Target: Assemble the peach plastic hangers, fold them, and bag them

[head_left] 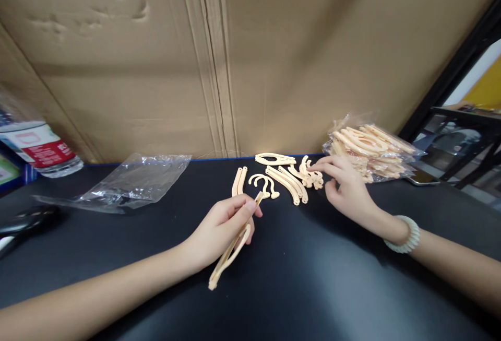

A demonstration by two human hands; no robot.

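Observation:
My left hand (225,226) is closed on a beige plastic piece (229,262), narrow and slotted with a curved loop, which looks like a folding hanger part. It is tilted, its lower end toward me. My right hand (344,187) has its fingers apart, the fingertips at a small heap of beige hook pieces (313,178); whether they touch one is hard to see. Between the hands lie loose hooks (266,187), curved arm pieces (287,184) and an oval-looped piece (274,159). Two straighter strips (239,180) lie just beyond my left hand.
Clear bags full of beige parts (370,148) sit at the right, beside a phone-like flat object (425,177). On the left are a crumpled clear bag (144,179), a bottle with a red label (43,148) and a dark object (29,220). A cardboard wall (293,69) closes off the back.

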